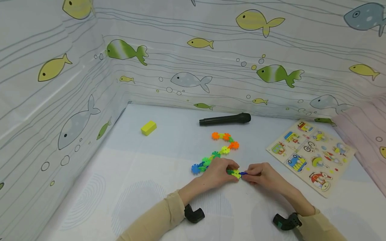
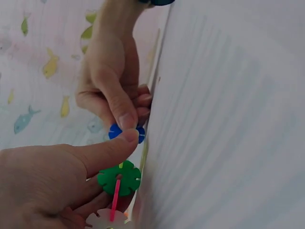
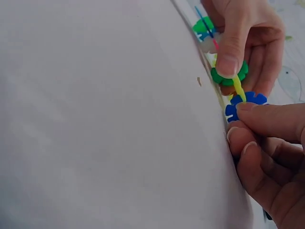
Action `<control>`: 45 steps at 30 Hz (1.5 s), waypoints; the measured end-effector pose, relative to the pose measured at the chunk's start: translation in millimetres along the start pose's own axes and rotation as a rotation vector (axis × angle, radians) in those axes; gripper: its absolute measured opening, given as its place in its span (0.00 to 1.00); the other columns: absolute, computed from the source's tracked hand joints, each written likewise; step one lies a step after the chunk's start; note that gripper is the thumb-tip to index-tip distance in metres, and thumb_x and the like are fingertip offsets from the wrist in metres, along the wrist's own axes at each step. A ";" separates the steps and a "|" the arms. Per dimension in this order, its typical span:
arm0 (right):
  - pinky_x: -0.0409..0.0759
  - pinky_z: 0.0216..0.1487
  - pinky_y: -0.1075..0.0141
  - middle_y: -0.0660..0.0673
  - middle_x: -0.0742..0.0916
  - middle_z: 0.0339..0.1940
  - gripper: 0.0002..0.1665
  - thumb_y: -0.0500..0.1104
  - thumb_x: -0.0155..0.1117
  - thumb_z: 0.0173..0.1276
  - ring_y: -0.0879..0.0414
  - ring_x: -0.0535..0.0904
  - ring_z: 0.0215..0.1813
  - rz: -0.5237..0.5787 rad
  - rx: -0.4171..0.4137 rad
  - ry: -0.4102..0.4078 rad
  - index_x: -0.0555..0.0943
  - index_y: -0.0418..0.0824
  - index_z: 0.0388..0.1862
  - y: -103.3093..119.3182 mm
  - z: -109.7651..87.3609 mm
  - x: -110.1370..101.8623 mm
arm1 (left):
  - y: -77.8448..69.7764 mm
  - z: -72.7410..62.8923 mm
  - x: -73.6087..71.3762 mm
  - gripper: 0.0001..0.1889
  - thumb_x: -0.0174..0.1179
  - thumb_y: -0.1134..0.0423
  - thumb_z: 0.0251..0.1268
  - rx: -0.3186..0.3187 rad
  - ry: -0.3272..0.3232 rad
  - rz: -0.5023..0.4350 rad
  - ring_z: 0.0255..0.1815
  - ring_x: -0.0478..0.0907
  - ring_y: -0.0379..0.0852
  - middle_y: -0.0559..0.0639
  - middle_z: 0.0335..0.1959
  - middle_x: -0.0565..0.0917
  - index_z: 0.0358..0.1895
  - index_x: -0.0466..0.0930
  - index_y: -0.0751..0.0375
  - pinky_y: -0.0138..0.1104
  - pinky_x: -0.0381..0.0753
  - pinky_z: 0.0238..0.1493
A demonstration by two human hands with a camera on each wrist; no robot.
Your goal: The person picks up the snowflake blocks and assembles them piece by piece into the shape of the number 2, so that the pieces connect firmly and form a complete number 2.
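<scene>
A chain of colourful notched plastic snowflake discs (image 1: pixel 215 154) winds over the table and passes under my left hand (image 1: pixel 214 173). That hand's thumb and fingers pinch a yellow snowflake disc (image 1: pixel 236 174) near the chain's end. From the other side, my right hand (image 1: pixel 268 175) pinches a dark blue snowflake disc (image 3: pixel 257 98) between thumb and forefinger. The blue disc meets the yellow one edge to edge, turned across it, in the right wrist view. A green disc (image 2: pixel 119 179), a pink one and a whitish one follow along the chain by the left fingers in the left wrist view.
Behind the chain lies a black microphone (image 1: pixel 224 119). A yellow block (image 1: pixel 148 128) sits at the back left. To the right is a wooden picture puzzle board (image 1: pixel 312 155). Fish-patterned sheets (image 1: pixel 150 90) hang around the table's back and sides.
</scene>
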State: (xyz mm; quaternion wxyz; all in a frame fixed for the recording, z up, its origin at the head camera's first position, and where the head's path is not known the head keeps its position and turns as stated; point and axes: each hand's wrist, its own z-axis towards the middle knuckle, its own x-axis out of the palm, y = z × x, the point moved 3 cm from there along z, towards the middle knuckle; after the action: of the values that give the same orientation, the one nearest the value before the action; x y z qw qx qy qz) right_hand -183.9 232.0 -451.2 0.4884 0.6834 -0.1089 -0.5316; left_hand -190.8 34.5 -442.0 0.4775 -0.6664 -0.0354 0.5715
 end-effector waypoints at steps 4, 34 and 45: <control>0.71 0.20 0.72 0.54 0.78 0.21 0.05 0.37 0.69 0.66 0.67 0.71 0.21 -0.026 -0.042 -0.003 0.90 0.42 0.31 3.4 -0.9 -0.3 | -3.5 0.8 -0.3 0.20 0.74 0.58 0.57 0.012 0.016 0.045 0.44 0.84 0.32 0.44 0.45 0.89 0.52 0.86 0.59 0.22 0.79 0.47; 0.77 0.29 0.71 0.53 0.81 0.29 0.17 0.49 0.66 0.71 0.64 0.76 0.27 -0.081 0.186 0.091 0.85 0.41 0.53 5.7 -5.4 5.7 | 56.1 -65.2 -89.4 0.28 0.75 0.63 0.54 -0.180 0.175 0.097 0.45 0.77 0.45 0.50 0.45 0.82 0.60 0.79 0.62 0.41 0.80 0.52; 0.76 0.30 0.71 0.53 0.81 0.30 0.18 0.50 0.67 0.70 0.63 0.75 0.28 -0.075 0.177 0.090 0.84 0.40 0.53 7.2 -4.7 6.8 | 59.6 -69.1 -91.9 0.29 0.75 0.62 0.55 -0.215 0.169 0.076 0.46 0.77 0.45 0.49 0.47 0.82 0.62 0.77 0.59 0.41 0.79 0.52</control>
State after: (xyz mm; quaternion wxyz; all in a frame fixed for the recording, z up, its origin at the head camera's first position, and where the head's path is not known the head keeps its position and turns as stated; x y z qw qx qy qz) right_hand -174.5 226.4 -450.0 0.4103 0.7505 -0.1080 -0.5066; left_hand -197.2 -93.5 -423.0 0.3826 -0.7602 -0.0309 0.5241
